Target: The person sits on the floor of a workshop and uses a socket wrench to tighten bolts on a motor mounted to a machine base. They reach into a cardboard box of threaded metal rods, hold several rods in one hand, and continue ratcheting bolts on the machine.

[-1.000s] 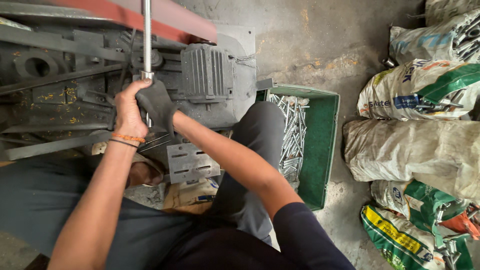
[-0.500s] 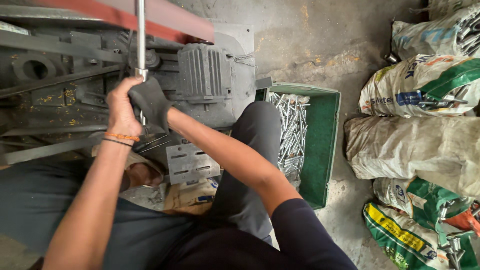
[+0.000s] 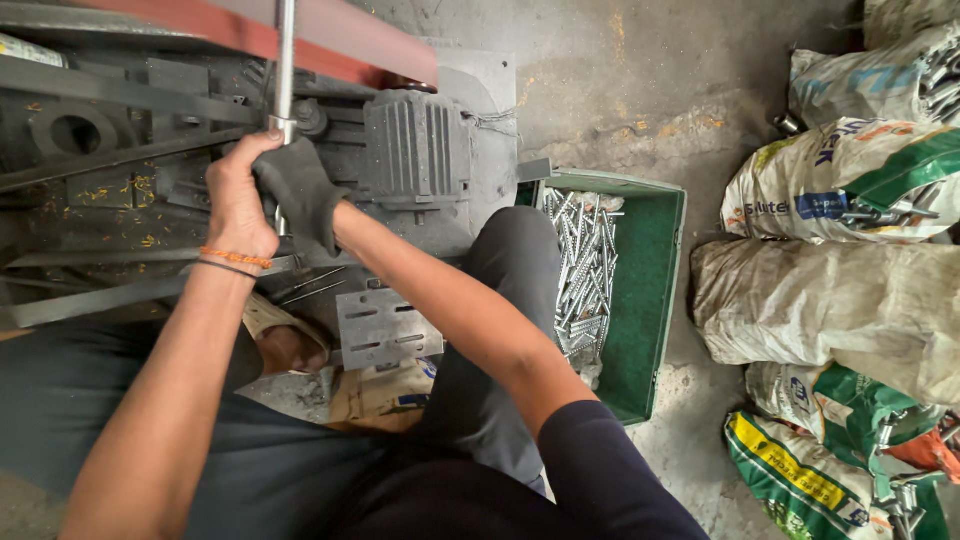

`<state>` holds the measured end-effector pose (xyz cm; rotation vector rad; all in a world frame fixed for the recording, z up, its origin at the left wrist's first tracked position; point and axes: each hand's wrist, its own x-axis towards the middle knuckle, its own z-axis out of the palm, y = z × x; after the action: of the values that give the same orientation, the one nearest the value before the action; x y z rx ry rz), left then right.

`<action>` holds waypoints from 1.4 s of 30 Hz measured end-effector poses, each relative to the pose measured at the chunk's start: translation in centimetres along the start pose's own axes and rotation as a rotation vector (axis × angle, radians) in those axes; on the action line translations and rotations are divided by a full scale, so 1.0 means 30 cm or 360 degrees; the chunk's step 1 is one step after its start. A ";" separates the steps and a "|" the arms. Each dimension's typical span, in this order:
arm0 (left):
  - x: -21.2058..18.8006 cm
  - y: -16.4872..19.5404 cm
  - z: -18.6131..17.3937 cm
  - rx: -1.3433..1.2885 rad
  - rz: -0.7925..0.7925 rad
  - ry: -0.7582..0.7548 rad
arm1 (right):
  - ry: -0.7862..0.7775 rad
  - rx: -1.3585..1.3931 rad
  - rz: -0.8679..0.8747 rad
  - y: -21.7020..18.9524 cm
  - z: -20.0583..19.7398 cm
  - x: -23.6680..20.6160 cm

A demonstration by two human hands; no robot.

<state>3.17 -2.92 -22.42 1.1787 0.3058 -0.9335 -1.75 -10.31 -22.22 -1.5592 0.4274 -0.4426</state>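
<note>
Two hands (left hand (image 3: 238,195), right hand (image 3: 300,195)) grip one rod (image 3: 285,60).

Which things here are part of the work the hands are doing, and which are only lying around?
In use:
- metal rod
- left hand
- right hand, gloved
- machine

Lying about:
- green crate of bolts
- sacks
- slotted plate

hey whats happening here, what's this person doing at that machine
A seated person grips an upright metal rod on a dark, grimy machine with both hands. The bare left hand and the right hand, which wears a dark glove, are wrapped around the rod close together. Beside the person's knee sits a green crate holding silver metal pins, and filled sacks lie on the concrete floor beyond it.
</note>
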 end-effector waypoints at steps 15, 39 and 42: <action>0.018 0.025 0.068 0.0057 -0.0031 -0.0064 | 0.0116 0.0140 0.0216 -0.006 -0.041 0.053; 0.081 0.077 0.123 -0.0042 0.0109 -0.0172 | 0.0158 0.0645 0.0378 -0.026 -0.065 0.145; 0.088 0.082 0.135 -0.0051 0.0121 -0.0178 | -0.0051 0.0136 0.0142 -0.024 -0.081 0.149</action>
<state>5.61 -7.53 -20.96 1.0968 0.1846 -0.9210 0.77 -14.72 -21.34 -1.4565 0.4459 -0.3621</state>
